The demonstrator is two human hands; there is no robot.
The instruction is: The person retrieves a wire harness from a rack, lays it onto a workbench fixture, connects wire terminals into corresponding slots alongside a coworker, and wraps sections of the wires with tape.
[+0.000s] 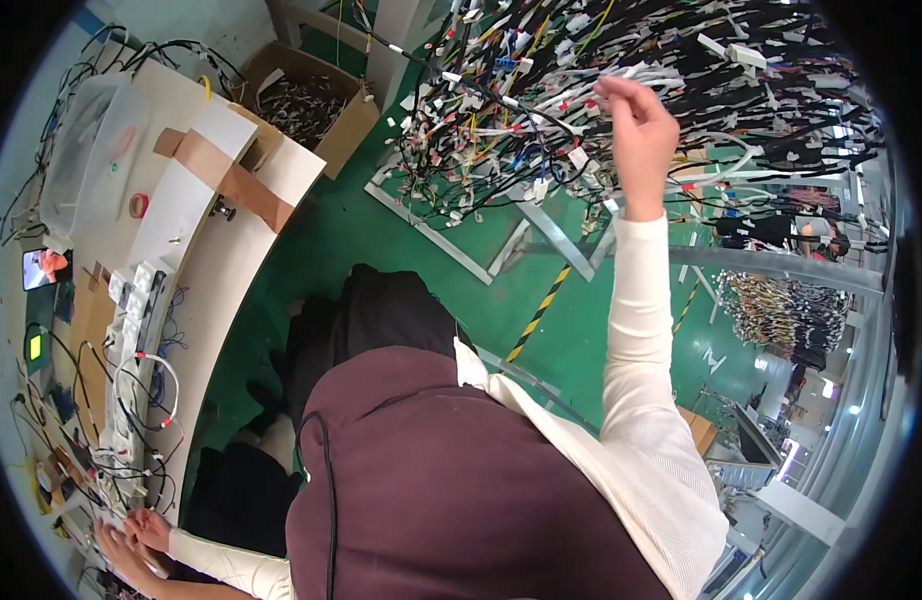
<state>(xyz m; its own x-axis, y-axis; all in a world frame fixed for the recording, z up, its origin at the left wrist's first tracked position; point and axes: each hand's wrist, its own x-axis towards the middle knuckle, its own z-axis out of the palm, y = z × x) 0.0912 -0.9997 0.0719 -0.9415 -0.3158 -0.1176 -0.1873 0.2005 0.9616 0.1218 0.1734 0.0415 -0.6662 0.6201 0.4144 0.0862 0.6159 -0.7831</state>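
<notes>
My right hand (pixel 645 130) is raised in front of a large hanging mass of cables (pixel 541 100). Its fingers are bent toward the thumb in a pinch, close to a bundle of white cables (pixel 649 76); what lies between the fingertips is too small to tell. A black cable (pixel 481 90) with white tags crosses to the left of it. Far at the lower left, my left hand (pixel 151 530) is at the bench edge with its fingers curled, beside white connectors and wires. Another person's hand (pixel 126 562), with a bare forearm, is right against it.
The curved workbench (pixel 216 290) carries a power strip (pixel 131 340), a clear plastic bin (pixel 91 150), a tape roll (pixel 138 205) and a lit phone (pixel 47 268). A cardboard box (pixel 356 125) of small parts stands behind it. Metal frame bars (pixel 556 240) stand under the cables.
</notes>
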